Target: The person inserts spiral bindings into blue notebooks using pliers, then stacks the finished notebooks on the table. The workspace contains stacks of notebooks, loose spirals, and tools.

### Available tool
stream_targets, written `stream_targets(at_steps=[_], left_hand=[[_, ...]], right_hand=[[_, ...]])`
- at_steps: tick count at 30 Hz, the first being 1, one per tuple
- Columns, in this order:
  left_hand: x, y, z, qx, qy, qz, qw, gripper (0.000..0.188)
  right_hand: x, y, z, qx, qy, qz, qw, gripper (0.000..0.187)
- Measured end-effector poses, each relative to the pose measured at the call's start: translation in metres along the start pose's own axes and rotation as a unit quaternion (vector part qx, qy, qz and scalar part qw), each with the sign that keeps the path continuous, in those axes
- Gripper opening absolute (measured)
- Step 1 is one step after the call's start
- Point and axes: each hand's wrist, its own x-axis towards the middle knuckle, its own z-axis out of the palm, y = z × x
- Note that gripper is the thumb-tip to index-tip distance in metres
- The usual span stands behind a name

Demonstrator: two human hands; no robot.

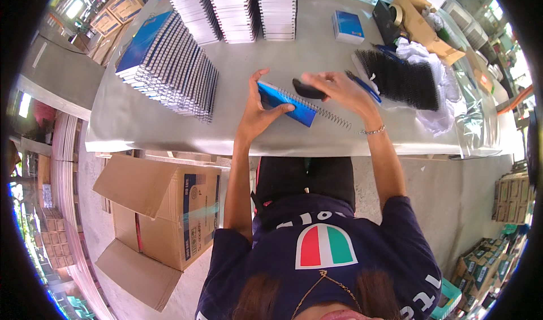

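Note:
My left hand (261, 112) is closed round a small blue-covered notebook (305, 115), thumb on the cover and fingers at its far side. A thin dark wire coil (335, 117) runs along the notebook's upper edge, and its loose end sticks out past the right corner. In my right hand (346, 93) is a smooth, black, rounded object (308, 89), held just above the coil. Its exact kind is unclear, and whether it touches the coil cannot be made out. A blue-handled tool (365, 87) lies just right of that hand.
Spiral notebooks stand in a leaning stack (169, 65) at left and tall stacks (232, 11) behind. Right are a pile of black coils (399, 78) on white plastic (444, 110), a small blue pack (348, 27) and a cardboard box (424, 23). An open carton (161, 207) sits below the table's front edge.

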Motion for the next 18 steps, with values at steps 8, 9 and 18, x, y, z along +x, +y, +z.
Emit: stream_targets(at_steps=[8,9,18], left_hand=[[-0.004,0.011,0.000,-0.035,-0.021,-0.034,0.999,0.099],[-0.004,0.009,0.001,-0.062,-0.014,-0.036,0.997,0.099],[-0.003,0.011,0.000,0.028,-0.051,0.004,0.998,0.096]], right_hand=[[0.009,0.015,0.012,0.082,-0.032,-0.071,0.994,0.061],[0.007,0.015,0.010,0.222,-0.017,-0.080,0.972,0.055],[-0.008,-0.001,0.008,0.369,-0.089,-0.073,0.922,0.066]])
